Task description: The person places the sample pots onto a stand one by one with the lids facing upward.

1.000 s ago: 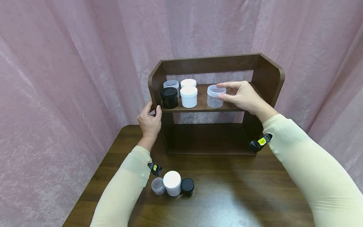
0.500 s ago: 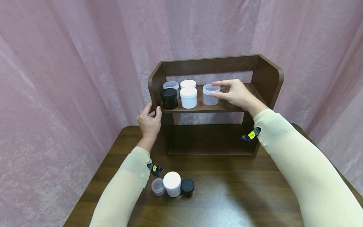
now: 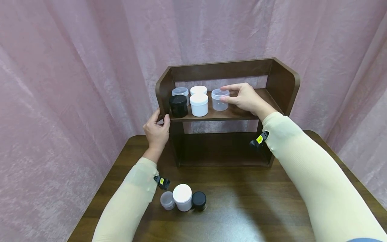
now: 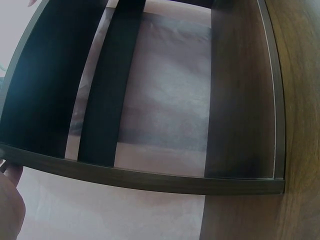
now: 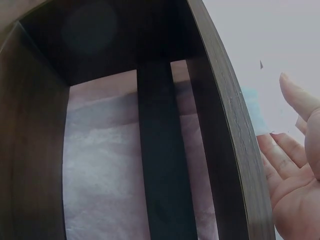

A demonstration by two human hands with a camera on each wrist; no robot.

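Observation:
A dark wooden two-tier shelf [image 3: 223, 69] stands at the back of a brown table [image 3: 257, 208]. My right hand [image 3: 223, 94] pinches a clear lidded jar [image 3: 218, 102] on the upper board, index finger over the lid and thumb on the near side. In the right wrist view the right hand's fingers [image 5: 292, 165] lie beside the shelf board [image 5: 230, 130]. My left hand [image 3: 161, 118] grips the shelf's left side panel. To the left of the clear jar stand a black jar [image 3: 178, 106], a white jar [image 3: 199, 104], another white jar [image 3: 198, 90] and another clear jar [image 3: 180, 92].
On the table near my left forearm stand a small clear jar [image 3: 167, 200], a white jar [image 3: 182, 197] and a black jar [image 3: 199, 201]. The shelf's lower tier [image 3: 222, 148] holds nothing. Pink curtains [image 3: 75, 84] close in behind and at both sides.
My right hand has moved the clear jar leftward along the upper board, closer to the white jars. The left hand has kept its hold on the side panel.

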